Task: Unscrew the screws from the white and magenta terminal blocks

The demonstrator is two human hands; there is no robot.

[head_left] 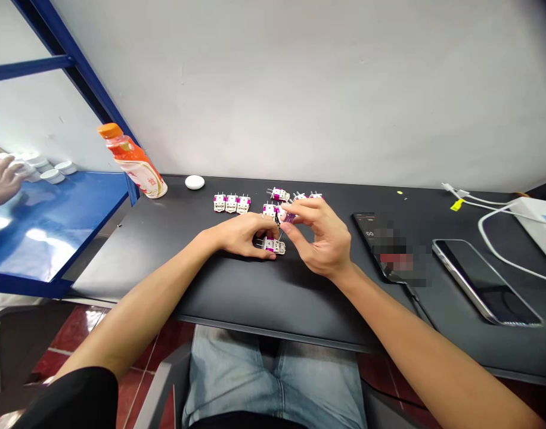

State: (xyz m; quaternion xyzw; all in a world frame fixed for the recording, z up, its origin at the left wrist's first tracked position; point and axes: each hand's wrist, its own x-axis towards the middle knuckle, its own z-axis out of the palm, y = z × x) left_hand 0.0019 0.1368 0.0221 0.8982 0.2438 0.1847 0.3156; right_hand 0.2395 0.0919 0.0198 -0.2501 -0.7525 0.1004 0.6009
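My left hand (248,235) lies on the dark table, its thumb and fingers closed around a white and purple plug insert (272,245) with metal prongs pointing left. Just above that piece, my right hand (320,235) pinches a small screwdriver (289,217) with a see-through purple handle. Its thin shaft points down at the insert; whether the tip touches it I cannot tell. Similar inserts sit behind my hands: a row of three (231,204) to the left, one on its side (279,194), and others (269,210) partly covered by my fingers.
An orange-capped bottle (136,164) and a white oval object (195,182) stand at the table's back left. Rightward lie a cabled phone (366,229), another phone (485,280), white cables (483,223) and a white box (539,223). Another person's hand (2,179) is over the blue table (89,196).
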